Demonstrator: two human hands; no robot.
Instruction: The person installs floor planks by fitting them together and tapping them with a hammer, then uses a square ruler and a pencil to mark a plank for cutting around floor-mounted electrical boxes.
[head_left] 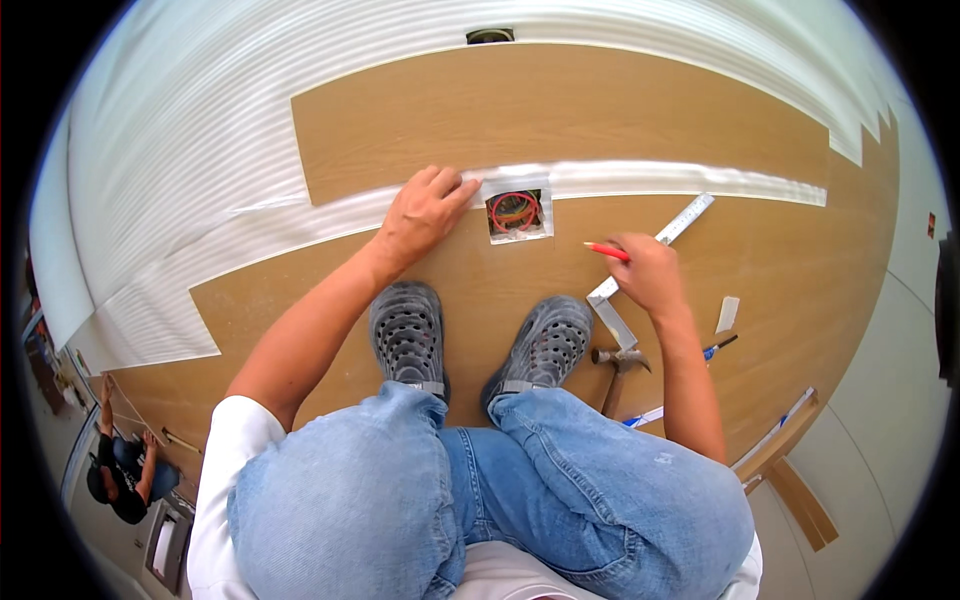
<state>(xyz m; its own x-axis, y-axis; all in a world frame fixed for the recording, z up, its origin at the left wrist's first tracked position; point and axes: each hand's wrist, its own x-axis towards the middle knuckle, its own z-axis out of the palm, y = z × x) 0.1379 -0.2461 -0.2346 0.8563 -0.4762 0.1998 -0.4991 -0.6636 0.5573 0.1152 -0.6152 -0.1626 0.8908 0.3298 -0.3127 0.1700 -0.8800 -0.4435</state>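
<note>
The fingers of your right hand (648, 275) are closed around a red pencil (607, 251), whose tip points left toward a square opening (514, 214) in the floor (330, 285). Coiled red wire (513, 197) shows inside that opening. Your left hand (428, 208) lies just left of it, fingers bent, over the strip of white ribbed underlay (680, 181); you can't tell from here whether they pinch anything. Passing beneath your right hand is an L-shaped metal square (685, 219). Nearer you, a hammer (616, 368) lies right of your grey clogs (408, 330), with a small white piece (728, 314) off to the right of your forearm. Beyond the underlay strip stretches a wood-look plank (560, 110); far to your left, a co-worker (125, 480) in dark clothes is low to the floor.
</note>
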